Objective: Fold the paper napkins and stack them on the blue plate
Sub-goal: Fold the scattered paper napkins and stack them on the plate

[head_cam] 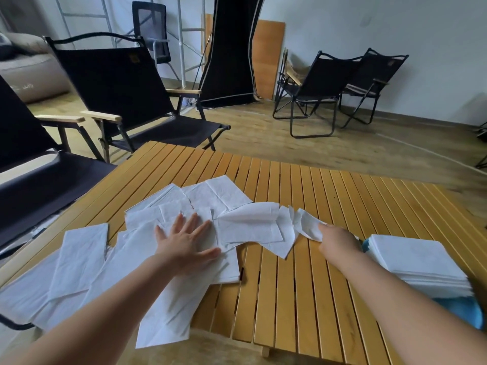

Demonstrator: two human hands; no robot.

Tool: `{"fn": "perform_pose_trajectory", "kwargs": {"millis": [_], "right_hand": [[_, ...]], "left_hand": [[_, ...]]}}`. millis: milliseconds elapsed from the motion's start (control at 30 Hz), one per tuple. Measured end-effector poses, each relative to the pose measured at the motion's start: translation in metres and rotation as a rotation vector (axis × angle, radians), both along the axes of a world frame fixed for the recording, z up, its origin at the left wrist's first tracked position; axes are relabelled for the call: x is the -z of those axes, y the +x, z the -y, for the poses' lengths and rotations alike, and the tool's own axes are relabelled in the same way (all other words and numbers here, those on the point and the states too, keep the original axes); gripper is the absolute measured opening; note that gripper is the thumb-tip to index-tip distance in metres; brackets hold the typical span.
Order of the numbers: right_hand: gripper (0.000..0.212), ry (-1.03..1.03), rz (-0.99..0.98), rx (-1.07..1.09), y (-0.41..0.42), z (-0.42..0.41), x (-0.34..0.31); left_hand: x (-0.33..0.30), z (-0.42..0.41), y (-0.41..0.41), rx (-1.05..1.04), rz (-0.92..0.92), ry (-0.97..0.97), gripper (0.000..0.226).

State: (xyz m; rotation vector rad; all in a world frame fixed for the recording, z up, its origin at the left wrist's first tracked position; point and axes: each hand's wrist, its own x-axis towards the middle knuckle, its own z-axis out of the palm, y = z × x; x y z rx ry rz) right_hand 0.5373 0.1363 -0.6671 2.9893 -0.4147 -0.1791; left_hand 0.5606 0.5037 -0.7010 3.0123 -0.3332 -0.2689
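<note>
Table point(329, 206): slatted wood, your work surface.
Loose napkins point(87, 259): spread left, awaiting folding.
Folded stack point(419, 262): on the blue plate point(461, 310), right.
Left hand point(184, 243): flat, fingers splayed, pinning the pile.
Right hand point(336, 239): pinching one napkin point(308, 225), likely drawing it free.

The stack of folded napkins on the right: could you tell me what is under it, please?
Under the stack lies the blue plate; only its rim shows, at the near edge and by the right hand. The stack hides the rest.
</note>
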Motion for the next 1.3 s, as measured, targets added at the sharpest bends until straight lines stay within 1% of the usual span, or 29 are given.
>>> {"fn": "perform_pose_trajectory", "kwargs": {"millis": [100,200,300,367,467,533,567,600,633,667,700,733,767,833,933,1100,1300], "right_hand": [[0.033,-0.098,0.000,-0.019,-0.001,-0.006,-0.003],[0.029,-0.070,0.051,0.024,-0.003,-0.010,-0.011],[0.023,0.079,0.225,0.088,0.002,-0.015,-0.018],[0.026,0.194,0.371,0.069,0.008,-0.025,-0.026],[0.037,0.361,0.483,-0.054,0.017,-0.058,-0.040],[0.043,0.460,0.504,-0.162,0.020,-0.088,-0.045],[0.046,0.506,0.476,-0.225,0.020,-0.103,-0.045],[0.048,0.548,0.400,-0.279,0.020,-0.117,-0.043],[0.047,0.555,0.268,-0.323,0.021,-0.129,-0.038],[0.045,0.501,0.108,-0.373,0.021,-0.138,-0.032],[0.051,0.422,-0.040,-0.425,0.021,-0.144,-0.027],[0.065,0.376,-0.138,-0.451,0.022,-0.146,-0.020],[0.078,0.364,-0.181,-0.446,0.023,-0.144,-0.015],[0.089,0.365,-0.205,-0.409,0.028,-0.133,-0.005],[0.090,0.293,-0.280,-0.380,0.028,-0.114,0.005],[0.077,0.281,-0.161,-0.397,0.019,-0.099,0.008],[0.063,0.250,-0.153,-0.356,-0.002,-0.073,0.004]], "left_hand": [[0.003,0.000,0.001,0.001,0.016,0.011,0.097],[0.004,0.000,0.002,0.008,0.035,0.009,0.098],[0.003,-0.001,0.004,0.015,0.019,0.013,0.098],[0.002,-0.001,0.005,0.017,0.007,0.016,0.101],[0.000,0.000,0.006,0.010,0.008,0.020,0.104],[0.000,-0.001,0.006,0.012,0.007,0.011,0.107],[0.000,-0.002,0.007,0.014,0.002,-0.005,0.111],[0.000,-0.003,0.007,0.008,-0.001,-0.028,0.115],[-0.001,-0.006,0.007,-0.010,0.002,-0.049,0.115],[-0.002,-0.009,0.007,-0.037,0.012,-0.060,0.111],[-0.005,-0.014,0.007,-0.070,0.025,-0.056,0.104],[-0.007,-0.021,0.007,-0.103,0.039,-0.045,0.096],[-0.008,-0.029,0.007,-0.134,0.048,-0.031,0.091],[-0.007,-0.048,0.004,-0.187,0.026,-0.007,0.092],[0.000,-0.061,-0.008,-0.181,-0.037,0.005,0.099],[0.006,-0.046,-0.012,-0.168,0.007,0.002,0.105],[0.006,-0.023,-0.012,-0.111,0.057,-0.020,0.104]]}}
